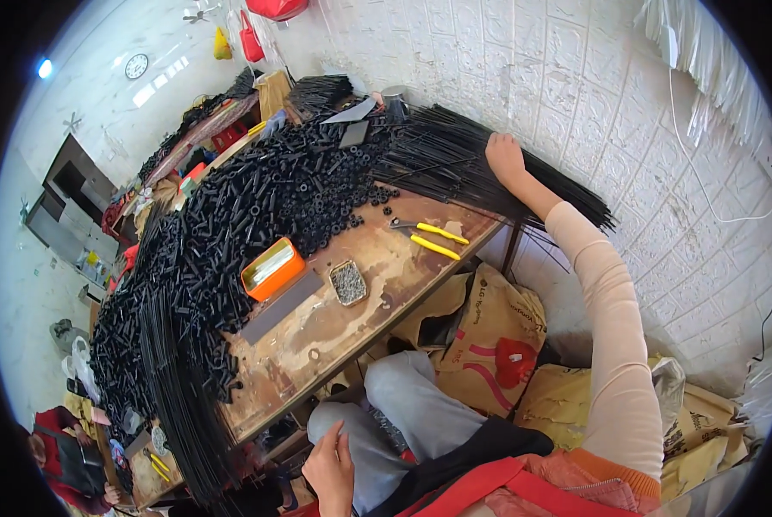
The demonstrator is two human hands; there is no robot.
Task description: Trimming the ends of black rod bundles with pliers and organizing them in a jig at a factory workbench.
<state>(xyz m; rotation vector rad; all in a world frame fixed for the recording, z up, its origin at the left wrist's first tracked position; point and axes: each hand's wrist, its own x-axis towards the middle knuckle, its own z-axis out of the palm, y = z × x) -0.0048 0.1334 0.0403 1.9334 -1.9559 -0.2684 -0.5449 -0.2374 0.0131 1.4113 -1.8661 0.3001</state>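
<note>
Head view, clock directions taken from its middle: a sheaf of thin, straight black rods (pixel 446 142) is laid between one and two o'clock, its far tips fanned past the table's end. The rods are met by the right hand (pixel 505 157), its fingers bent over them; whether any rod is gripped cannot be told, as the fingertips are partly hidden. By the left hand (pixel 330 472), between six and seven o'clock, the lap is overhung, index finger and thumb loosely parted; its wrist is cut off by the lower edge.

The wooden table (pixel 291 370) is worn and blotched. From nine to twelve o'clock it is covered by a heap of short black tubes and rings (pixel 222 215), too tangled for single pieces to be separated. A second rod bundle (pixel 175 388) is draped over the edge at eight, its lower ends lost in shadow. At nine, a smooth orange box (pixel 283 283) is set beside a flat grey strip (pixel 283 308); its pale contents are hard to identify. Tiny grey bits are held in a small squarish tray (pixel 351 303) at eight. Yellow-handled pliers (pixel 440 232) are laid at two. Crumpled sacks (pixel 481 345) are seen at four, partly hidden by the knees.
</note>
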